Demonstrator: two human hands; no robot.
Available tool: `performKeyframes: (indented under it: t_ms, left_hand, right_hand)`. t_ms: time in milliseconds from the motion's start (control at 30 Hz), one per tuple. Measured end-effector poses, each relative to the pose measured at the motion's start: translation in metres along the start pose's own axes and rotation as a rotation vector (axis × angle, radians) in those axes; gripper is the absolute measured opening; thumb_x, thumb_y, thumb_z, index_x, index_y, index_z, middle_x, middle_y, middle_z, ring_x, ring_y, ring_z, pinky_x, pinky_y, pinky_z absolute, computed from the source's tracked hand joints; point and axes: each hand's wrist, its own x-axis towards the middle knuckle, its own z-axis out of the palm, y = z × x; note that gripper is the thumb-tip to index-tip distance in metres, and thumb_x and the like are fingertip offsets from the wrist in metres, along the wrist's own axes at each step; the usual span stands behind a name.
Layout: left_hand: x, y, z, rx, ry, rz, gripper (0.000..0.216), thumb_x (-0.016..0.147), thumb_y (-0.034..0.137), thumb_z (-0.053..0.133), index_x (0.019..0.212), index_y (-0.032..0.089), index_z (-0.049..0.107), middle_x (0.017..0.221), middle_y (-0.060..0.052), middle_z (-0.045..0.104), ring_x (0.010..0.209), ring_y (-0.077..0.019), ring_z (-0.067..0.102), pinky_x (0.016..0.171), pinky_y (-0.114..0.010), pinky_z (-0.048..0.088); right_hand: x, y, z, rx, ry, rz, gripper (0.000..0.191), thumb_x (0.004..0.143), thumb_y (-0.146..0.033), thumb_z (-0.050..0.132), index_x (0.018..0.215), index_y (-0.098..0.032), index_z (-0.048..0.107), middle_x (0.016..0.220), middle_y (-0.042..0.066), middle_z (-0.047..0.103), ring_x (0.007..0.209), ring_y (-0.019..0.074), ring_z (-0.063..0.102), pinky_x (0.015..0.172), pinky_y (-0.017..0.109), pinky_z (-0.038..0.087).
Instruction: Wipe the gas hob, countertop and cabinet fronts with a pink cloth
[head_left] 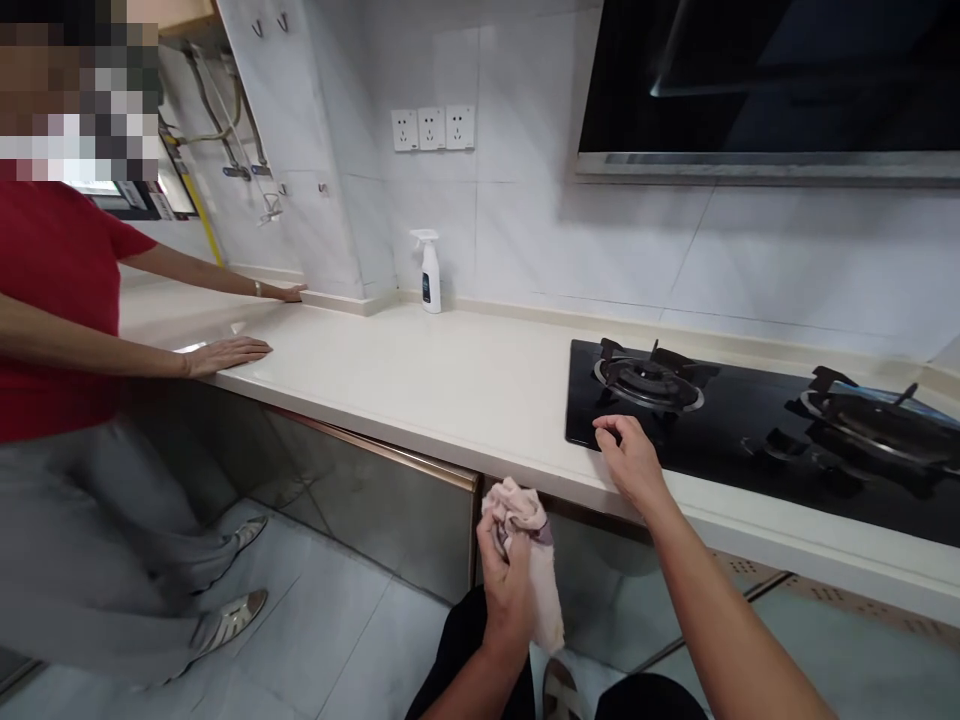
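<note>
In the lower middle of the head view, my left hand [504, 585] is closed on a crumpled pale pink rag [545, 590]. The rag hangs down in front of the cabinet, just below the counter edge. My right hand [628, 462] is over the front left corner of the black gas hob [720, 435]. Its fingers are curled in toward the thumb, and I see nothing in them. Whether its fingertips touch the glass I cannot tell. Close beyond that hand is the left burner [649, 383].
On the left a person in a red shirt [60, 300] rests both hands on the pale counter [420, 370]. A white spray bottle [430, 280] stands by the wall, below the sockets [433, 129]. A dark range hood [772, 90] overhangs the hob. Cabinet doors [375, 500] line the front.
</note>
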Motion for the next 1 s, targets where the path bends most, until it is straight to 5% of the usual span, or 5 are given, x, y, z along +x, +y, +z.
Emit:
performKeyframes:
  t_ms: [233, 533, 633, 800, 1000]
  left_hand:
    - [0.033, 0.026, 0.041, 0.282, 0.050, 0.373, 0.043, 0.088, 0.025, 0.070, 0.130, 0.030, 0.063, 0.122, -0.011, 0.050, 0.115, -0.0295, 0.059, 0.101, -0.049, 0.054]
    - [-0.034, 0.017, 0.036, 0.163, -0.557, 0.118, 0.030, 0.083, 0.027, 0.068, 0.112, 0.027, 0.073, 0.114, -0.010, 0.062, 0.112, -0.0279, 0.061, 0.102, -0.041, 0.050]
    - [-0.027, 0.008, 0.000, 0.083, -0.405, 0.035, 0.028, 0.083, 0.039, 0.071, 0.108, 0.026, 0.072, 0.117, -0.011, 0.066, 0.118, -0.0314, 0.060, 0.108, -0.044, 0.046]
    - [0.030, 0.019, -0.055, -0.039, 0.166, -0.197, 0.051, 0.080, 0.058, 0.074, 0.120, 0.028, 0.061, 0.121, -0.007, 0.068, 0.118, -0.0288, 0.063, 0.100, -0.038, 0.051]
    - [0.041, 0.038, -0.046, -0.235, 0.014, -0.365, 0.053, 0.085, 0.066, 0.065, 0.118, 0.024, 0.059, 0.096, -0.003, 0.070, 0.093, -0.0227, 0.069, 0.079, -0.031, 0.057]
  right_hand:
    - [0.001, -0.001, 0.003, 0.044, 0.021, -0.008, 0.033, 0.083, -0.047, 0.047, 0.091, -0.023, 0.068, 0.100, 0.008, 0.065, 0.085, 0.0233, 0.057, 0.086, 0.042, 0.047]
    - [0.001, -0.002, 0.000, 0.033, -0.018, -0.003, 0.034, 0.082, -0.048, 0.046, 0.088, -0.024, 0.069, 0.102, 0.007, 0.067, 0.086, 0.0225, 0.058, 0.085, 0.040, 0.047]
    - [0.001, -0.002, -0.002, 0.044, -0.030, 0.007, 0.035, 0.081, -0.049, 0.046, 0.087, -0.024, 0.070, 0.102, 0.008, 0.067, 0.081, 0.0219, 0.057, 0.080, 0.040, 0.047]
    - [0.000, -0.001, -0.002, 0.044, -0.052, 0.028, 0.036, 0.080, -0.051, 0.049, 0.087, -0.025, 0.073, 0.105, 0.008, 0.068, 0.089, 0.0247, 0.060, 0.085, 0.042, 0.046]
    - [0.001, -0.003, -0.006, 0.280, -0.075, 0.101, 0.042, 0.084, -0.061, 0.055, 0.092, -0.024, 0.075, 0.111, 0.008, 0.072, 0.105, 0.0268, 0.063, 0.094, 0.042, 0.047]
